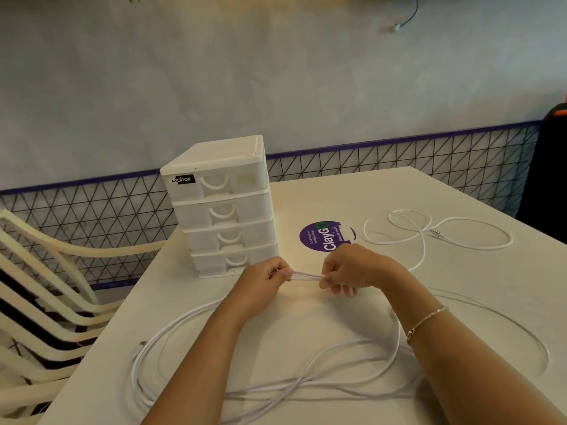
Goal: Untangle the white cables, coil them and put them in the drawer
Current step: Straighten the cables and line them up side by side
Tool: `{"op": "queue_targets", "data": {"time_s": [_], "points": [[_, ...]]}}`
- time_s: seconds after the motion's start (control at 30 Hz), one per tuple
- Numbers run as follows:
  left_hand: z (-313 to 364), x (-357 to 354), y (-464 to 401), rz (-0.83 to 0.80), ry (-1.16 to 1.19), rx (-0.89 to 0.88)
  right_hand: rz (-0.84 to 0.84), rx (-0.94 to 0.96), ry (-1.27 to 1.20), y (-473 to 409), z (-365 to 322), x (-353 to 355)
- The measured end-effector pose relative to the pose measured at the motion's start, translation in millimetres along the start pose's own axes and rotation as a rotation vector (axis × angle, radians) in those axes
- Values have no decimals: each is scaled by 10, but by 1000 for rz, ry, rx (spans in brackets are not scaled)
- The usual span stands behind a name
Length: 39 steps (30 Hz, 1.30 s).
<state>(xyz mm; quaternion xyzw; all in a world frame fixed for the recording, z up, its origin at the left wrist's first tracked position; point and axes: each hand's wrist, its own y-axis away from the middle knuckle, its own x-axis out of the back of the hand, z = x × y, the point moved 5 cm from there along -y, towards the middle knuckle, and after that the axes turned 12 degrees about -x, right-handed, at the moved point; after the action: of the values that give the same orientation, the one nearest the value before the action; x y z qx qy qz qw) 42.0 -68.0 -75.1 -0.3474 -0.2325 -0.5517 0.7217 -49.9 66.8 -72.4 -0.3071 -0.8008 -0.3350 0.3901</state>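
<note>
My left hand [264, 282] and my right hand [346, 269] pinch a short bundle of white cable strands [303, 276] stretched between them, just above the white table [429, 191]. Long white cable loops [171, 332] trail from the hands across the near table, crossing under my forearms. A second white cable [441, 231] lies in loose loops at the far right, apart from my hands. The white drawer unit [221, 207] stands upright behind my left hand, all its drawers shut.
A round purple sticker [322, 237] lies flat on the table between the drawer unit and the far cable. Cream slatted chairs [46, 286] stand off the table's left edge. A black mesh fence [429, 161] runs behind the table.
</note>
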Motion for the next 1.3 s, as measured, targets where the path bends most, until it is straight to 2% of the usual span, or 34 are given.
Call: {"op": "queue_targets", "data": {"time_s": [0.1,0.27,0.4,0.5,0.67,0.83,0.93,1.07,1.13,1.3], "points": [[-18,6,29,-82,-27,37,110,62,-38,-9,-22,50],[121,-76,-29,-96,-342,-33,85,132,-43,18,-111,23],[129,-153,-58,-82,-259,-44,55,121,-109,33,-80,69],[76,-113,-55,-60,-216,-23,101,93,-118,48,22,165],[93,-136,-24,-88,-153,-5,264,-21,-103,37,205,306],[115,-149,-34,-63,-138,-14,556,-254,234,56,322,442],[72,-102,-34,-17,-109,3,676,-382,257,132,487,580],[55,-82,-38,17,-87,6,490,-233,149,109,422,503],[63,-84,-35,20,-89,3,432,-176,182,111,318,446],[91,-87,-24,28,-101,-12,495,-36,169,128,78,384]]}}
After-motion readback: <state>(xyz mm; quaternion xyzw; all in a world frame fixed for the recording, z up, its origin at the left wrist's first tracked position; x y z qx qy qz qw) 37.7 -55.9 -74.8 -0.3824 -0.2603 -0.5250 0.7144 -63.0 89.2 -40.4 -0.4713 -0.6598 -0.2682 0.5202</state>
